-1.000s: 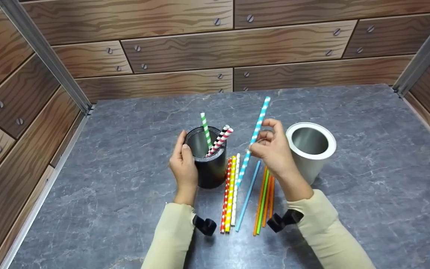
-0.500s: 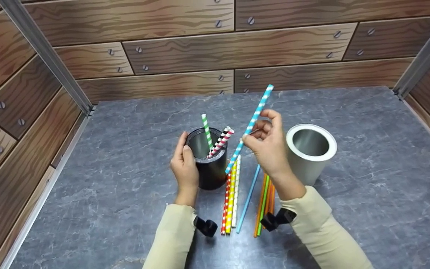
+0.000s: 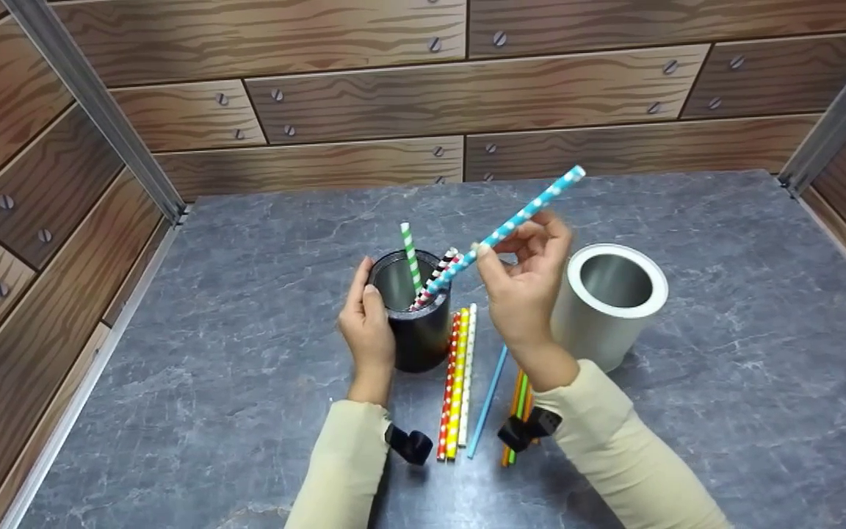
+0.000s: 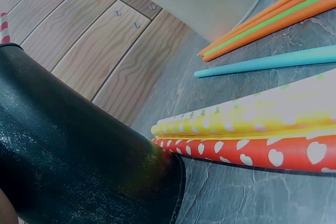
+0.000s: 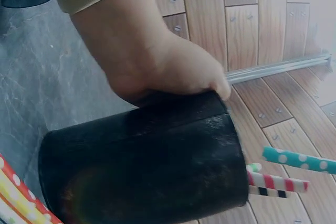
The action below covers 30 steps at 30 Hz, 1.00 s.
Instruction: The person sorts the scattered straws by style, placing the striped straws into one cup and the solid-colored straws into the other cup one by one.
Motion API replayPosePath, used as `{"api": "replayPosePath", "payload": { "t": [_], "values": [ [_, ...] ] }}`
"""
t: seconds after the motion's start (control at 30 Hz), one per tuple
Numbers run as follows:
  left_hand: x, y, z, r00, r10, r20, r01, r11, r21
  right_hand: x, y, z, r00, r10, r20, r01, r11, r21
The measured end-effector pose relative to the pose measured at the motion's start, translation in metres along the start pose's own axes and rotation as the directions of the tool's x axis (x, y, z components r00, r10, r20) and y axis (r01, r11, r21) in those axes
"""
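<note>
My left hand (image 3: 368, 323) grips the side of a black tumbler (image 3: 419, 342), thumb near the rim. A green-striped paper straw (image 3: 410, 250), a black-striped straw (image 3: 449, 258) and a pink-striped straw (image 5: 281, 183) stick out of it. My right hand (image 3: 529, 286) pinches a blue paper straw (image 3: 529, 211) with white dots, held slanting. Its lower end overlaps the tumbler's mouth in the head view. In the right wrist view that end (image 5: 278, 156) shows just outside the rim. Beside the tumbler lie red (image 3: 449, 386), yellow (image 3: 458, 386) and white (image 3: 468, 375) patterned paper straws.
A white tumbler (image 3: 588, 334) stands to the right, behind my right wrist. A thin blue straw (image 3: 487, 404) and several thin orange and green straws (image 4: 273, 22) lie on the grey marbled table (image 3: 247, 330). Wood-patterned walls (image 3: 357, 103) enclose the back and sides.
My right hand has brought the blue dotted straw left from over the lying straws to the black tumbler's mouth, tilting it further. My left hand keeps its grip on the tumbler.
</note>
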<state>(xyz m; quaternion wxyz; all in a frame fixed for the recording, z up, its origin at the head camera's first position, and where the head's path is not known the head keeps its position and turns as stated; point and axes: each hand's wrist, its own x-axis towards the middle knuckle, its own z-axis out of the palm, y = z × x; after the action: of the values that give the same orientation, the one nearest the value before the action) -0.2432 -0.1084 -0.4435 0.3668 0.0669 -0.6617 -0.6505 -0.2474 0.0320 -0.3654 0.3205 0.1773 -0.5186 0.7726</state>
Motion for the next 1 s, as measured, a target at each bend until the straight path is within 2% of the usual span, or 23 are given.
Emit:
{"api": "replayPosePath", "payload": {
  "t": [0.2, 0.4, 0.7, 1.0],
  "values": [
    [0.0, 0.001, 0.001, 1.0, 0.0, 0.004, 0.0, 1.0, -0.009, -0.011, 0.012, 0.001, 0.996, -0.071, 0.052, 0.075, 0.994, -0.082],
    [0.002, 0.002, 0.002, 1.0, 0.002, 0.014, -0.002, 1.0, 0.007, -0.016, 0.023, -0.001, 0.991, -0.094, 0.098, 0.106, 0.986, -0.126],
    [0.001, 0.0, 0.001, 1.0, 0.005, 0.017, -0.005, 1.0, -0.013, -0.027, 0.036, 0.002, 0.987, -0.035, 0.158, 0.064, 0.982, -0.179],
    [0.0, -0.001, 0.0, 1.0, -0.02, 0.017, 0.02, 1.0, 0.008, -0.031, 0.043, 0.002, 0.972, 0.022, 0.234, 0.059, 0.941, -0.333]
  ]
}}
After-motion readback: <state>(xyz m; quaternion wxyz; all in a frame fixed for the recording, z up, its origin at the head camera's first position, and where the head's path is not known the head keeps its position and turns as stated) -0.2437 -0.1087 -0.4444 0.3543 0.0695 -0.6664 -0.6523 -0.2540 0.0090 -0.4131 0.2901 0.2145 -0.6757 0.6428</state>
